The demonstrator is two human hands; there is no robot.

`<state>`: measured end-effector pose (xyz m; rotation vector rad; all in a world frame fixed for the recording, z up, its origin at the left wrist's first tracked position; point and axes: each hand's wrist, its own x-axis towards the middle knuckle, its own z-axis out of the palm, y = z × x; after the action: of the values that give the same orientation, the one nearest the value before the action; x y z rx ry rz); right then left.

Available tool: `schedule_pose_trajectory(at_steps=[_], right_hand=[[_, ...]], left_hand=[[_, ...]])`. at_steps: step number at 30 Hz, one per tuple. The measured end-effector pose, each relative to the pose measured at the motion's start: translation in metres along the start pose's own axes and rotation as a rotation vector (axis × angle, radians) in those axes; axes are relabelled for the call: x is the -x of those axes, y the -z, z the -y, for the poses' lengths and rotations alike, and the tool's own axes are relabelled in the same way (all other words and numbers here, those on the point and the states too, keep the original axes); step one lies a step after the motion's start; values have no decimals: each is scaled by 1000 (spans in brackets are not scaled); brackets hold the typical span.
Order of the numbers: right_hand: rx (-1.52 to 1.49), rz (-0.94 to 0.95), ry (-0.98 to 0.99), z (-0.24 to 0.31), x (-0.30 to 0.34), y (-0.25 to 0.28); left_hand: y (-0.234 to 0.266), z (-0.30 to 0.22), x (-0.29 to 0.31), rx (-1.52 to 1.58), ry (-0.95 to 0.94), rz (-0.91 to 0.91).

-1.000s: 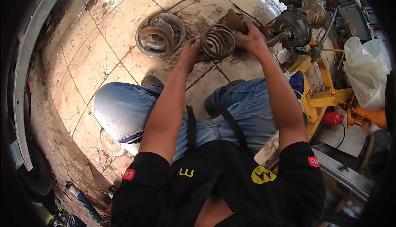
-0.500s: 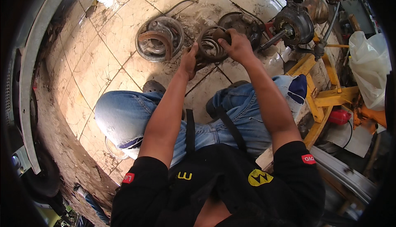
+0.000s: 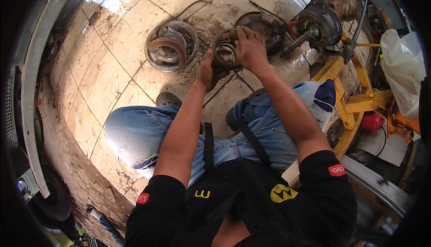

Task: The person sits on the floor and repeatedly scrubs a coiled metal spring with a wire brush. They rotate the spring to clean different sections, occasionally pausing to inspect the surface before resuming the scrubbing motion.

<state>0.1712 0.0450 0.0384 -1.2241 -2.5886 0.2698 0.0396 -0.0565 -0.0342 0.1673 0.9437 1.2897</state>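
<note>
A rusty round drum-like metal part point(image 3: 226, 52), with rings showing inside it, is held upright between my two hands above the tiles. My left hand point(image 3: 209, 73) cups its lower left side, thumb raised along the rim and fingers partly hidden beneath. Over its upper right rim lies my right hand point(image 3: 251, 48), fingers bent round the edge and mostly covering a small dark piece there. Left of my hands, a round brake backing plate point(image 3: 151, 59) lies on the floor with a curved rusty brake shoe point(image 3: 182, 57) on it. A second dark backing plate point(image 3: 277, 36) sits just beyond my right hand.
A greasy axle assembly point(image 3: 319, 26) rests at the right near a yellow stand point(image 3: 359, 103). Beyond it hangs a white plastic bag point(image 3: 402, 69). Cracked tiles point(image 3: 107, 63) cover the floor. A metal rail point(image 3: 33, 90) runs along the left.
My right hand has shifted from gripping a dark curved piece at the rim to lying over the drum-like part's upper right side. My left hand has moved slightly lower.
</note>
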Motion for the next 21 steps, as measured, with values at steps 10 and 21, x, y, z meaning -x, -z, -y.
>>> schedule_pose_trajectory(at_steps=[10,21], right_hand=[[61,-24,53,5,9,-21],[75,59,98,-2,6,-9]], left_hand=[[-9,-7,5,-53,-14,-8],[-5,5,1,-79,66,38]])
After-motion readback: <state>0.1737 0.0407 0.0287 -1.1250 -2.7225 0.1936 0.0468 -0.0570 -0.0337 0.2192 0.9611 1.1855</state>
